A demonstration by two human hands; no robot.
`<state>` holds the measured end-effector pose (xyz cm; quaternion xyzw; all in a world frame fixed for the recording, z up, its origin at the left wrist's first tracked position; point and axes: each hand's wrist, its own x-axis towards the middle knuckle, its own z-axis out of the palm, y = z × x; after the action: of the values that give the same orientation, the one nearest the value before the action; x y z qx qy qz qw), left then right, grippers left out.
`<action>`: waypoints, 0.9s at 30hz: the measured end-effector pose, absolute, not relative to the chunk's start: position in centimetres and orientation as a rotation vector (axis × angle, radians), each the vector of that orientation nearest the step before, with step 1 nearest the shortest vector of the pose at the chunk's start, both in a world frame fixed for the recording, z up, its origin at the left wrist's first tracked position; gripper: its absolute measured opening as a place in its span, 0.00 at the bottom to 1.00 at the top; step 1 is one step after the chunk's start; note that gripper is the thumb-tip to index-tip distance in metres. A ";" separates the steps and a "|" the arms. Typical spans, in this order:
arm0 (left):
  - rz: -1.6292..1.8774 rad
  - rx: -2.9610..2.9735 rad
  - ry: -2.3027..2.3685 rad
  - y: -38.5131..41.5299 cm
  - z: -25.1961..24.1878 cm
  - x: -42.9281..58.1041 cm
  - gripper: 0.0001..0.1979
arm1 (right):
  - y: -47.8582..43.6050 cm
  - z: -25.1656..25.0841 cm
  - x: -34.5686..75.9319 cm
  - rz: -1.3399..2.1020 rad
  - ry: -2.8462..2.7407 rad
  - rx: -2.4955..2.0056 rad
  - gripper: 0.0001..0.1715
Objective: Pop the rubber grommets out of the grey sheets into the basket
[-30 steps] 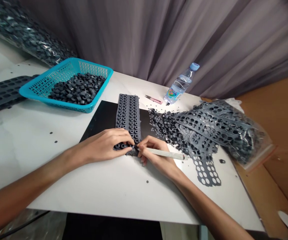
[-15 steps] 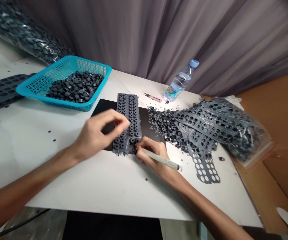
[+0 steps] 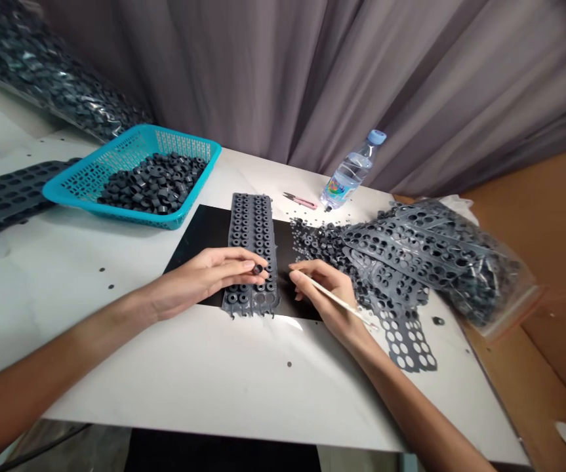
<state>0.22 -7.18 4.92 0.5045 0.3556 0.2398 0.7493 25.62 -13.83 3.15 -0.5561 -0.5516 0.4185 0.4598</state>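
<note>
A grey rubber sheet (image 3: 252,226) with rows of round ring pieces lies lengthwise on a black mat (image 3: 204,233). My left hand (image 3: 208,272) is over its near part, thumb and fingers pinching a small dark rubber ring (image 3: 258,269). Just right of the sheet, my right hand (image 3: 324,292) grips a thin whitish pen-like stick (image 3: 336,299); its working tip is hidden by the fingers. At the sheet's near end, a couple of round spots show no raised ring.
A blue basket (image 3: 181,219) of loose rings stands back left, beside a large clear bag (image 3: 66,85). Small pink-handled snips (image 3: 302,200) and a water bottle (image 3: 349,174) are behind. Loose rings, punched sheets (image 3: 405,328) and a plastic bag (image 3: 499,288) crowd the right.
My left hand has come right and lower over the sheet, now with a ring in its fingers. My right hand has moved away from the sheet's near end, to the right, still gripping the stick.
</note>
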 end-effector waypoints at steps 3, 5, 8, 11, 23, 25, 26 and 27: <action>0.522 1.094 0.756 -7.2 5.1 0.2 0.13 | -14.1 3.4 25.2 1.010 -1.399 -1.404 0.15; 0.516 1.084 0.743 -7.2 5.1 0.2 0.13 | -14.2 3.5 25.0 1.012 -1.422 -1.415 0.15; 0.500 1.068 0.721 -7.3 5.1 0.2 0.14 | -14.2 3.1 25.0 1.056 -1.418 -1.379 0.14; 0.495 1.057 0.697 -7.3 4.9 0.2 0.14 | -14.1 2.3 25.2 1.082 -1.358 -1.335 0.18; 0.483 1.111 0.696 -7.7 5.5 0.4 0.15 | -14.1 2.0 25.3 1.094 -1.288 -1.359 0.16; 0.480 1.175 0.725 -7.5 5.8 0.3 0.17 | -14.1 1.9 25.4 1.085 -1.294 -1.362 0.16; 0.512 1.250 0.768 -7.1 6.0 0.1 0.18 | -14.1 1.8 25.5 1.078 -1.305 -1.367 0.16; 0.590 1.366 0.848 -6.6 6.2 -0.3 0.19 | -14.1 1.6 25.6 1.068 -1.322 -1.373 0.16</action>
<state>-0.30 -6.64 6.23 0.6026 0.3741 0.2601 0.6552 25.55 -14.10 1.63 -0.5578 -0.5372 0.4340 0.4604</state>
